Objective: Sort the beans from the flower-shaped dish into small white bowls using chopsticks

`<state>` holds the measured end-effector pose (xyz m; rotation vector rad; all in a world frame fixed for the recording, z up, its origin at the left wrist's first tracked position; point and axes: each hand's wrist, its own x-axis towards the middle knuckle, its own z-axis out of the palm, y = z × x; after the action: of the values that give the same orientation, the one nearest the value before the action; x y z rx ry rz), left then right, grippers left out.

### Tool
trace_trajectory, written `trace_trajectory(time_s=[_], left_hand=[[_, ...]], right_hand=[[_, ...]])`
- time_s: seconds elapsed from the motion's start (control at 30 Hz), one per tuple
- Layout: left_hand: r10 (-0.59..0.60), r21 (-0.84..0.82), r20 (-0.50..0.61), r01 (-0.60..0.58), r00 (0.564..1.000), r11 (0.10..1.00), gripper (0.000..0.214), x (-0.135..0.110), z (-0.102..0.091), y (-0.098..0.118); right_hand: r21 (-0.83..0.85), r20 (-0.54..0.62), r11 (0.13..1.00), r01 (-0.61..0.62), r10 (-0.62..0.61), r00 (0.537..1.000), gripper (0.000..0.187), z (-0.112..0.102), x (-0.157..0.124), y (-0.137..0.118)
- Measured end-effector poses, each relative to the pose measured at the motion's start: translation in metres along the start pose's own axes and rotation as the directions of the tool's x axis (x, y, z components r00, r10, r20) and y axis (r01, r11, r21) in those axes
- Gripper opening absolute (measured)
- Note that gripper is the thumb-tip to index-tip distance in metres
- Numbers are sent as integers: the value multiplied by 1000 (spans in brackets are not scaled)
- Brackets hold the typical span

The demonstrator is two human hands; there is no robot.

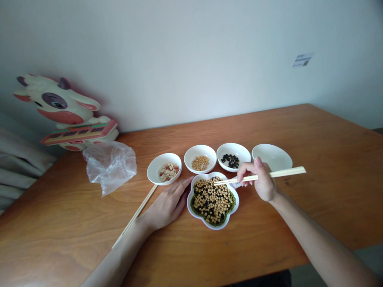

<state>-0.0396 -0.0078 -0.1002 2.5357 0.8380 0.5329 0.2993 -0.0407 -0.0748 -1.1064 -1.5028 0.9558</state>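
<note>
Now, right grip pinched shut on wooden chopsticks, tips just over beans in a flower-shaped white dish; left grip open and empty, flat on the tabletop just beside it.

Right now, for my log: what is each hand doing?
Left hand: open, flat on the table, holding nothing.
Right hand: closed, holding wooden chopsticks.

Pale wall behind, small barcode label at right; grey curtain in folds at left; cartoon cow figure by far corner of wooden table; grey floor at lower right; soft, even light.
</note>
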Motion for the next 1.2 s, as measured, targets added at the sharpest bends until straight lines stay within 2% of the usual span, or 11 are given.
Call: trace_trajectory(time_s=[0.47,1.2], left_hand=[[-10,-23,0,10,1000,1000,56,3,-3,5],[-5,-32,-4,5,1000,999,56,4,-4,6]], right_hand=[[-90,68,996,-8,14,998,85,-1,0,0],[-112,55,994,-4,10,998,84,-6,1,-3]])
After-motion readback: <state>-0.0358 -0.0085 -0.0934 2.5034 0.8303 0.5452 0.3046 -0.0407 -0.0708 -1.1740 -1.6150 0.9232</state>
